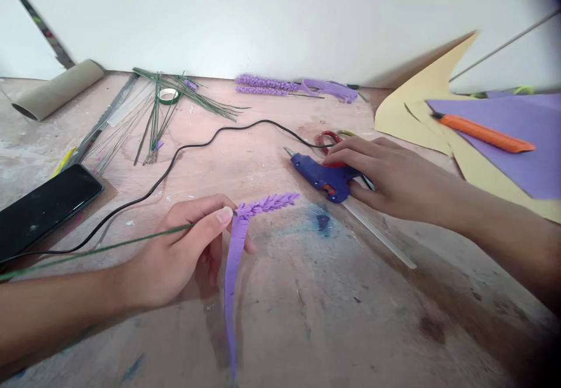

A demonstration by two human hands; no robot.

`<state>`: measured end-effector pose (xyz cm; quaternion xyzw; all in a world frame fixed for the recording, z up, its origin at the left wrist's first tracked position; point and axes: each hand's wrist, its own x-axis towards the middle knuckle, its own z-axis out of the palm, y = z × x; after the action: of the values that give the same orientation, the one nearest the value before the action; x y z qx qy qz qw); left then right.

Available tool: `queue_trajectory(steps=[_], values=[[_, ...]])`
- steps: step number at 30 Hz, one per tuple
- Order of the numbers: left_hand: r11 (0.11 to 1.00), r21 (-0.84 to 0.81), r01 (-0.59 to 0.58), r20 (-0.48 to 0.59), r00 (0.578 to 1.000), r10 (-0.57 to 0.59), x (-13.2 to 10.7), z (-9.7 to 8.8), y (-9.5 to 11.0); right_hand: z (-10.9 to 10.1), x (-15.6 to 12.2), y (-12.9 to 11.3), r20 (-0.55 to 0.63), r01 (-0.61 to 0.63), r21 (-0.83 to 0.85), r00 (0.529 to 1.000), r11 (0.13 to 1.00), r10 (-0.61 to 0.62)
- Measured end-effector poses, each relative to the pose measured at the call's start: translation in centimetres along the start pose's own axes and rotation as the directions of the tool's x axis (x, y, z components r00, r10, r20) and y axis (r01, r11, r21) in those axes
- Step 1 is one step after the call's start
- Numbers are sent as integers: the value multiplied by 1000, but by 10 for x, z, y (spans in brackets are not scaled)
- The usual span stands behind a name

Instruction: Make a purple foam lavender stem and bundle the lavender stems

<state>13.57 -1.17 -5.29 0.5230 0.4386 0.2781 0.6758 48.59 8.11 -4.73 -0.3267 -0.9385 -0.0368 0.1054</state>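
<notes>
— What do we hold, seen from the head?
— Our left hand (pixel 175 253) pinches the stem (pixel 87 252) where the strip (pixel 232 277) meets it, above the table (pixel 307 306). Our right hand (pixel 394 177) lies on the glue gun (pixel 324 179); whether it grips, we cannot tell
— How far are we?
— The tip is wrapped; most of the strip hangs loose
</notes>
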Motion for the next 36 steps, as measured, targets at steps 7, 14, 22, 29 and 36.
queue_trajectory(steps=[7,14,22,29,36], values=[[987,104,-118,-137,982,132,4,-1,-2,3,13,-73,-406,-62,443,876,894,262],[994,20,-103,-56,993,104,6,-3,2,13,14,-111,-311,111,604,945,790,106],[994,48,-97,-43,994,99,5,-1,-1,20,24,-111,-281,81,626,951,776,127],[991,93,-101,-45,993,106,2,-1,-2,22,20,-108,-184,28,646,976,763,120],[979,160,-130,-64,988,141,1,-1,-6,18,22,-112,-200,35,665,971,746,133]])
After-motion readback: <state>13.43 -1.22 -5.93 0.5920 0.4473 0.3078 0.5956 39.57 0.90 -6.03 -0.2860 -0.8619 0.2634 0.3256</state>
